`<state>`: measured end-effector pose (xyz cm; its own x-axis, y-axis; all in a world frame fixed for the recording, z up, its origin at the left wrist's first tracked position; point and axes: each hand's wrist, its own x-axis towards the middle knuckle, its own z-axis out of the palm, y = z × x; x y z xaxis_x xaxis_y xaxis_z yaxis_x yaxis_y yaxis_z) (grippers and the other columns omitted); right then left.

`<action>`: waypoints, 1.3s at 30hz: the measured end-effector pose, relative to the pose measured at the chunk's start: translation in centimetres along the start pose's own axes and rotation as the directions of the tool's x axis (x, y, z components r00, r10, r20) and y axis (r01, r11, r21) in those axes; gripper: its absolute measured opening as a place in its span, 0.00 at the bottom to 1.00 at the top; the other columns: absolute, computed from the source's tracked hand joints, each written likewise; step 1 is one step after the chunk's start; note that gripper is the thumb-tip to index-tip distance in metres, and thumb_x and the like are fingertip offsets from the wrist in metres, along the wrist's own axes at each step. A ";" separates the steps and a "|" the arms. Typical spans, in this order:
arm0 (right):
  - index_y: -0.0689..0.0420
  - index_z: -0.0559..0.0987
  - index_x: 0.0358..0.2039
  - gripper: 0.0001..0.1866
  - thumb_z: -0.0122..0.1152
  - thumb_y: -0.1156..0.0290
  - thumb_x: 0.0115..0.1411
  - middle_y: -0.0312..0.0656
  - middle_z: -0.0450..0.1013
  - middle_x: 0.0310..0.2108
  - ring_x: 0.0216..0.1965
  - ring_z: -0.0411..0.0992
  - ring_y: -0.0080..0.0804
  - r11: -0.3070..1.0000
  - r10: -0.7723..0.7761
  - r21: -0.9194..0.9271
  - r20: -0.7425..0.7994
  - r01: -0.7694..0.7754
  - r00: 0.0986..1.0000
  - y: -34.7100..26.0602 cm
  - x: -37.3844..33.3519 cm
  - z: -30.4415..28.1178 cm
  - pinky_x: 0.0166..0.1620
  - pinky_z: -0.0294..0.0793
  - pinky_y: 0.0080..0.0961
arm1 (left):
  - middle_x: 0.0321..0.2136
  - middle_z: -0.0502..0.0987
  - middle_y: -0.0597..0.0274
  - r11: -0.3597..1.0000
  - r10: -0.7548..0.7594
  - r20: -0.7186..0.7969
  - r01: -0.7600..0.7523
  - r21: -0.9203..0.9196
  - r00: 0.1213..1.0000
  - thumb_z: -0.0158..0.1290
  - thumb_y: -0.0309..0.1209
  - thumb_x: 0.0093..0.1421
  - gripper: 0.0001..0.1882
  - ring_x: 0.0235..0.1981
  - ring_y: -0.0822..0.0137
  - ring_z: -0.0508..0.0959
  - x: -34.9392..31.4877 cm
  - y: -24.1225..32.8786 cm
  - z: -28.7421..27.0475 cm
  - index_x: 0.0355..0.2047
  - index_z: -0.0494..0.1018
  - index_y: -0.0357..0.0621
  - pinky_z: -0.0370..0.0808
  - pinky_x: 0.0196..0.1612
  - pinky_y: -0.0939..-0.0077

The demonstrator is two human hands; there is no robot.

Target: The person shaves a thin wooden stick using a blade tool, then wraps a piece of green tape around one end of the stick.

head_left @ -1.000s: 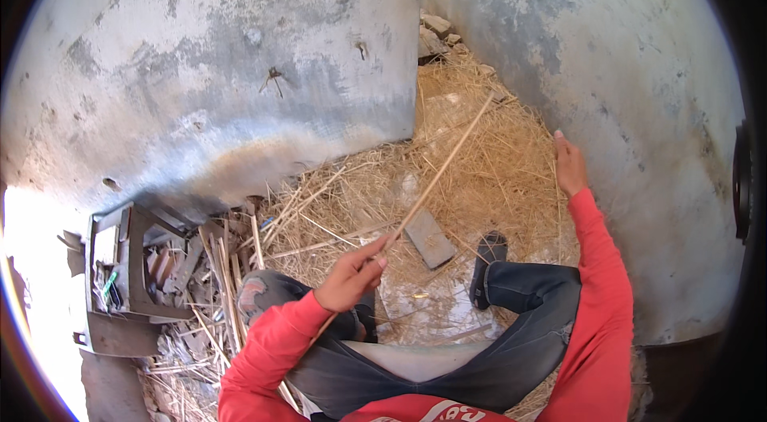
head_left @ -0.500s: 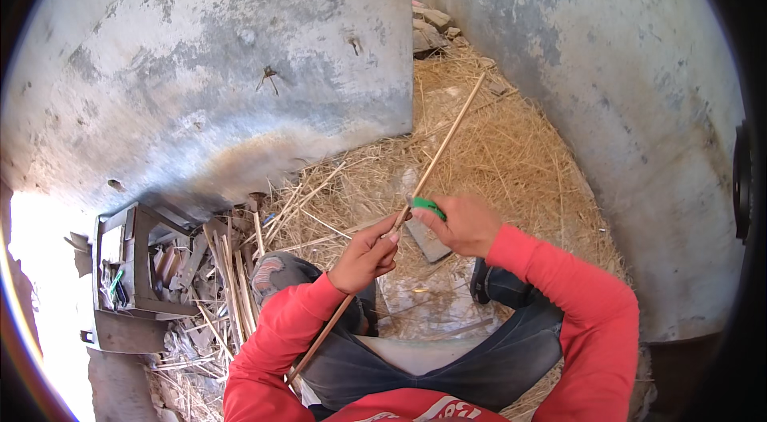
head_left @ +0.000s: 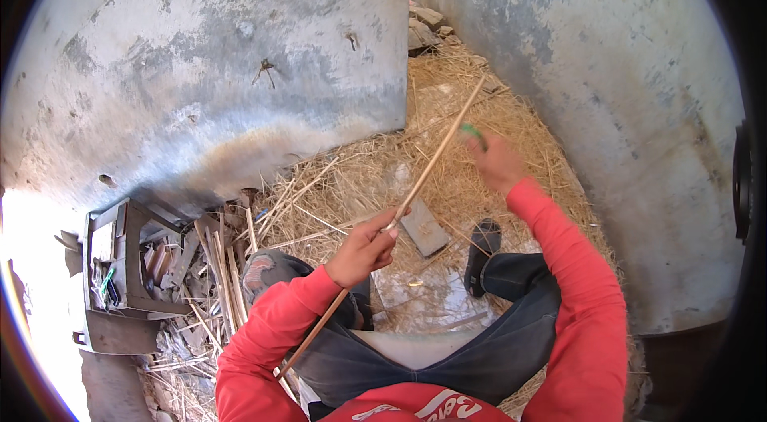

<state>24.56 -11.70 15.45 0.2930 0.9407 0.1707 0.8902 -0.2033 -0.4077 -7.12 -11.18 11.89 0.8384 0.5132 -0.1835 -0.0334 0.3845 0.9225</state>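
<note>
A long thin wooden stick [head_left: 439, 152] slants from beside my left forearm up toward the far right, over the straw. My left hand [head_left: 363, 253] is wrapped round its middle, above my left knee. Out to the right of the stick's upper part is my right hand [head_left: 500, 166], closed and smeared by motion. It grips a small green tool [head_left: 473, 135], too blurred to name its kind. That tool appears close to the stick but apart from it.
Loose straw [head_left: 511, 134] and shavings cover the floor between two worn walls [head_left: 304, 47]. A flat grey block [head_left: 423, 228] lies beyond my knees, near my dark shoe [head_left: 482, 256]. To the left are split wooden strips [head_left: 221, 270] and a wooden frame [head_left: 140, 258] filled with scraps.
My right hand has moved away along the stick, up and to the right, carrying the green tool from beside my left hand. The left hand still grips the stick in nearly the same place.
</note>
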 end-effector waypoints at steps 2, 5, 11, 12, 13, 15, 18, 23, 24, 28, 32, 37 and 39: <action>0.57 0.81 0.44 0.35 0.39 0.36 0.68 0.50 0.75 0.25 0.28 0.75 0.46 0.991 0.137 0.004 -0.075 -0.137 0.988 1.6 1.2 -1.0 0.33 0.71 0.44 | 0.18 0.53 0.76 1.000 -0.019 0.016 0.019 0.025 1.000 0.42 0.33 0.74 0.25 0.17 0.81 0.53 -1.5 -0.5 0.0 0.69 0.57 0.45 0.56 0.21 0.84; 0.63 0.81 0.33 0.38 0.40 0.37 0.68 0.47 0.73 0.23 0.25 0.71 0.41 0.954 0.301 0.154 -0.465 -0.259 0.832 13.8 3.8 -2.4 0.36 0.70 0.44 | 0.18 0.53 0.77 0.994 -0.032 0.157 0.015 0.104 0.987 0.41 0.34 0.73 0.25 0.17 0.81 0.53 -2.4 -1.9 0.0 0.69 0.57 0.43 0.53 0.21 0.84; 0.69 0.80 0.32 0.39 0.44 0.37 0.67 0.54 0.76 0.27 0.33 0.76 0.41 0.921 0.390 0.172 -0.392 -0.350 0.833 17.9 1.1 -5.8 0.40 0.71 0.41 | 0.16 0.53 0.76 0.994 -0.077 0.104 0.084 -0.072 0.992 0.41 0.36 0.74 0.26 0.15 0.81 0.52 -4.2 -2.3 -1.8 0.69 0.57 0.42 0.52 0.21 0.83; 0.69 0.80 0.34 0.39 0.44 0.37 0.67 0.54 0.76 0.27 0.33 0.76 0.41 0.930 0.365 0.174 -0.364 -0.323 0.857 16.3 0.4 -4.7 0.40 0.71 0.41 | 0.15 0.51 0.76 0.997 -0.039 0.104 0.046 -0.066 0.994 0.40 0.36 0.74 0.26 0.15 0.81 0.51 -3.9 -2.4 -2.0 0.69 0.56 0.41 0.50 0.20 0.83; 0.68 0.81 0.37 0.39 0.44 0.37 0.67 0.55 0.76 0.27 0.32 0.76 0.41 0.938 0.341 0.179 -0.335 -0.296 0.878 14.6 0.0 -3.8 0.40 0.71 0.41 | 0.15 0.51 0.77 0.996 -0.017 0.098 0.025 -0.082 0.995 0.40 0.36 0.74 0.26 0.15 0.81 0.51 -3.5 -2.2 -1.9 0.69 0.56 0.41 0.50 0.20 0.83; 0.66 0.80 0.44 0.38 0.45 0.38 0.68 0.55 0.77 0.29 0.33 0.76 0.41 0.947 0.296 0.192 -0.202 -0.258 0.934 10.8 0.2 -3.6 0.40 0.71 0.39 | 0.15 0.50 0.77 0.994 0.018 0.073 -0.010 -0.108 0.997 0.39 0.36 0.74 0.26 0.14 0.81 0.50 -2.9 -1.5 -1.6 0.69 0.56 0.41 0.49 0.19 0.84; 0.62 0.79 0.53 0.35 0.47 0.40 0.68 0.57 0.77 0.31 0.32 0.76 0.41 0.966 0.144 0.236 -0.133 -0.110 0.981 4.5 -0.7 -3.4 0.40 0.72 0.37 | 0.16 0.49 0.77 0.987 0.045 0.089 -0.031 -0.159 0.995 0.37 0.35 0.74 0.25 0.15 0.80 0.49 -1.9 -0.1 -0.7 0.69 0.55 0.41 0.50 0.20 0.84; 0.56 0.80 0.52 0.29 0.49 0.44 0.68 0.59 0.75 0.28 0.29 0.76 0.49 0.968 -0.088 0.246 0.135 0.053 0.987 -4.3 -4.3 -2.2 0.36 0.74 0.40 | 0.16 0.49 0.77 0.974 0.067 0.075 -0.049 -0.222 0.995 0.37 0.35 0.75 0.25 0.14 0.80 0.48 -0.6 0.1 -0.1 0.69 0.55 0.43 0.50 0.20 0.84; 0.56 0.80 0.53 0.29 0.49 0.44 0.68 0.59 0.75 0.27 0.28 0.76 0.51 0.970 -0.126 0.227 0.180 0.084 0.975 -5.1 -5.2 -1.5 0.35 0.74 0.42 | 0.16 0.49 0.77 0.974 0.058 0.082 -0.039 -0.224 0.995 0.37 0.35 0.75 0.25 0.14 0.80 0.48 -0.2 0.1 0.1 0.69 0.55 0.43 0.50 0.20 0.84; 0.56 0.81 0.49 0.29 0.47 0.44 0.68 0.58 0.73 0.22 0.26 0.75 0.56 0.960 -0.244 0.207 0.287 0.189 0.926 -5.8 -6.0 0.9 0.33 0.73 0.47 | 0.16 0.49 0.76 0.965 0.011 0.086 0.012 -0.261 0.996 0.37 0.36 0.75 0.24 0.15 0.80 0.48 0.6 -0.4 0.3 0.69 0.57 0.45 0.49 0.19 0.84; 0.59 0.83 0.39 0.32 0.44 0.42 0.69 0.56 0.70 0.16 0.20 0.72 0.54 0.970 -0.173 0.203 0.174 0.137 0.969 -3.8 -5.0 2.5 0.29 0.71 0.46 | 0.16 0.48 0.76 0.977 -0.042 0.059 0.054 -0.205 0.997 0.37 0.36 0.75 0.24 0.15 0.80 0.47 0.7 -1.1 0.1 0.68 0.58 0.45 0.49 0.19 0.84; 0.64 0.80 0.28 0.38 0.44 0.37 0.67 0.50 0.66 0.15 0.21 0.67 0.46 0.973 0.198 0.113 0.047 -0.202 0.979 3.5 -0.2 -1.2 0.31 0.66 0.45 | 0.16 0.48 0.77 0.972 -0.167 0.153 0.188 -0.141 0.974 0.38 0.38 0.75 0.24 0.15 0.81 0.48 -1.0 -1.4 0.7 0.68 0.58 0.45 0.49 0.20 0.84; 0.64 0.80 0.28 0.39 0.43 0.36 0.67 0.51 0.67 0.16 0.22 0.69 0.46 0.988 0.142 0.065 0.005 -0.142 0.990 5.4 -0.2 -0.4 0.32 0.67 0.45 | 0.17 0.51 0.76 0.974 -0.160 0.164 0.183 -0.133 0.973 0.37 0.35 0.75 0.22 0.16 0.81 0.49 -0.4 -2.1 0.9 0.67 0.59 0.46 0.50 0.20 0.84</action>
<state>29.49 -13.13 13.57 0.4145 0.9038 0.1064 0.8150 -0.3166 -0.4854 -6.89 -12.85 10.36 0.9107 0.3120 -0.2707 0.0484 0.5703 0.8200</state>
